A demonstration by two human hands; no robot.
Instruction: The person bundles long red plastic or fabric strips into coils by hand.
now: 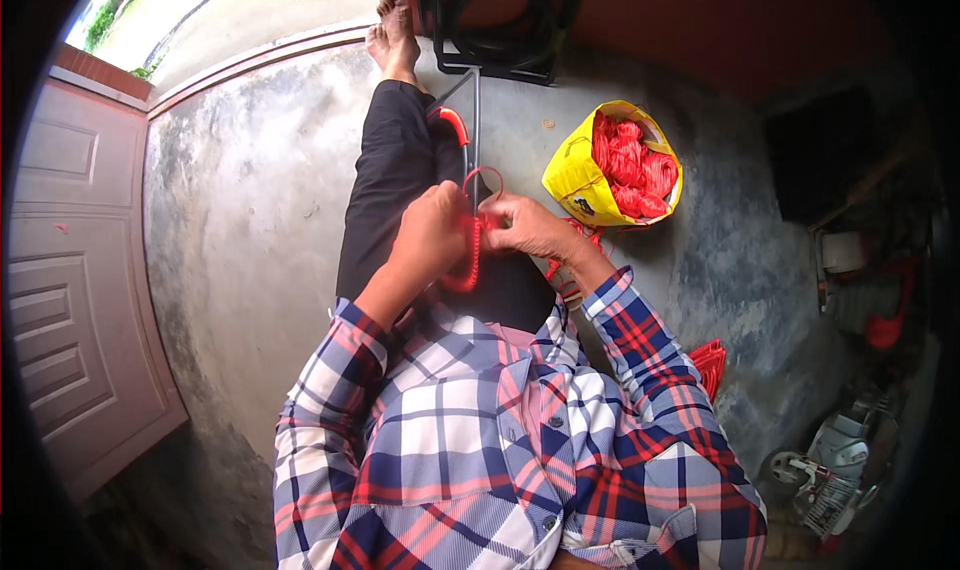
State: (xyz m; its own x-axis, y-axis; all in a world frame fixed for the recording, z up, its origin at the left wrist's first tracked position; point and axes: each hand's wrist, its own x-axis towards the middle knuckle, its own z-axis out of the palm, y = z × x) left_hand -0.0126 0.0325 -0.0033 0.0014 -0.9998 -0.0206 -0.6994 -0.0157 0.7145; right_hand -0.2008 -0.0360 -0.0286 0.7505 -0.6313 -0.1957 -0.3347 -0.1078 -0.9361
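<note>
My left hand (428, 232) is closed at the braided red cord (474, 260), which curves down over my lap. Close by on its right, my right hand (528, 226) pinches red cord, and a thin loop (485, 174) of it arches above both hands. A grey metal rod frame (475, 120) lies along my legs and runs down between my hands. Smooth red wrapping (452, 124) covers a curved part of it. Motion smears my fingertips, so the exact grip is hard to see.
A yellow bag (577, 177) holding bundles of red cord (628, 165) stands on the concrete floor at the right. Loose red strands lie under my right wrist. A black rack (500, 20) is ahead, a panelled door (80, 270) at left, a white machine (835, 460) at lower right.
</note>
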